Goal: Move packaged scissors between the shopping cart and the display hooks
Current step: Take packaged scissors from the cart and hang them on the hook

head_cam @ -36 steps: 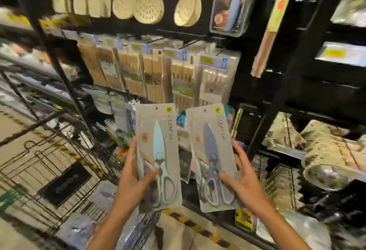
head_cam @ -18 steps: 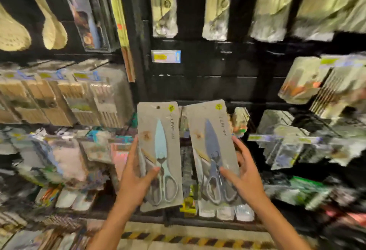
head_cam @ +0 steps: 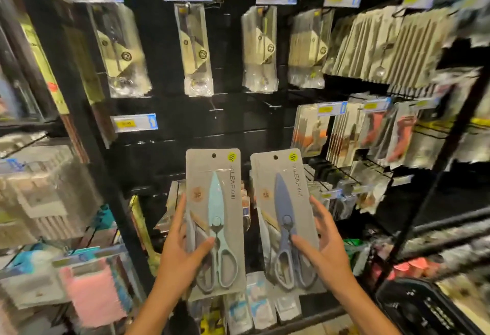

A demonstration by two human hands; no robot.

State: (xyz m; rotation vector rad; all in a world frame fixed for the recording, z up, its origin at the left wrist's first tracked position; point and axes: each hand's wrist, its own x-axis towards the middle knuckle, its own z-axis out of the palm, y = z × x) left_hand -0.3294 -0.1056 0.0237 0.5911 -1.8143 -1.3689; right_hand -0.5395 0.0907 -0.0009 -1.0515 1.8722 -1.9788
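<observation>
With the view now swung off the cart, the left hand and right hand each clamp fingers on the light-blue scissors pack and dark-blue scissors pack below two bare display hooks, likely hanging next.

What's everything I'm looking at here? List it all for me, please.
Light blue scissors pack: one, grey card, left hand.
Dark blue scissors pack: one, grey card, right hand.
Clear hanging packs: several, silvery, upper hooks.
Price tags: several, yellow and blue, on hook ends.
Pink cloth pack: one, lower left.
Black rack post: one, left.
Left hand: one, gripping pack.
Right hand: one, gripping pack.
</observation>
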